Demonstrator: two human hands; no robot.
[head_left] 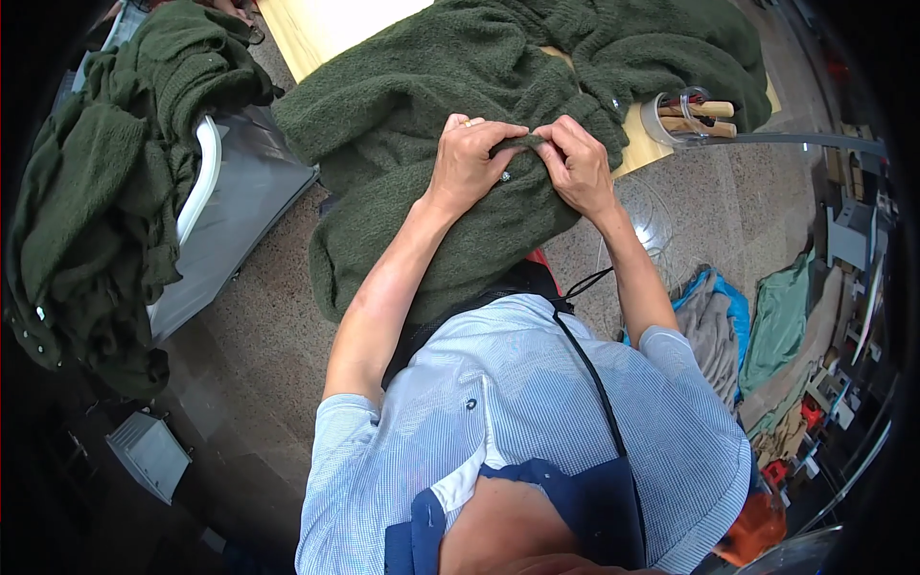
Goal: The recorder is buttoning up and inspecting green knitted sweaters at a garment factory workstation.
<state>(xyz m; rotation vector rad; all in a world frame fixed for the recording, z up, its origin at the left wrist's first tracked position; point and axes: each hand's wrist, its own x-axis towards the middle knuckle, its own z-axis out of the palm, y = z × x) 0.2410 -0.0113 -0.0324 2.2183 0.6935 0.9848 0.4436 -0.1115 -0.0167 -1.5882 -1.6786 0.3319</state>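
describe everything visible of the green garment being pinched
The dark green knit garment looks soft and fuzzy, bunched in folds. It lies partly on the pale wooden table, spilling past its near edge. The left hand and right hand pinch its fabric; near the pinch is a small shiny spot, perhaps a button.

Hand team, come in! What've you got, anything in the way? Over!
Left grip, right grip pinching fuzzy dark-green knit garment. Clear round cup of wooden-handled tools off right, apart from both.

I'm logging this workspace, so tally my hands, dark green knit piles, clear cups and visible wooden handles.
Left hand and right hand: 2
Dark green knit, middle pile and left pile: 2
Clear cup: 1
Visible wooden handles: 2
Total: 7
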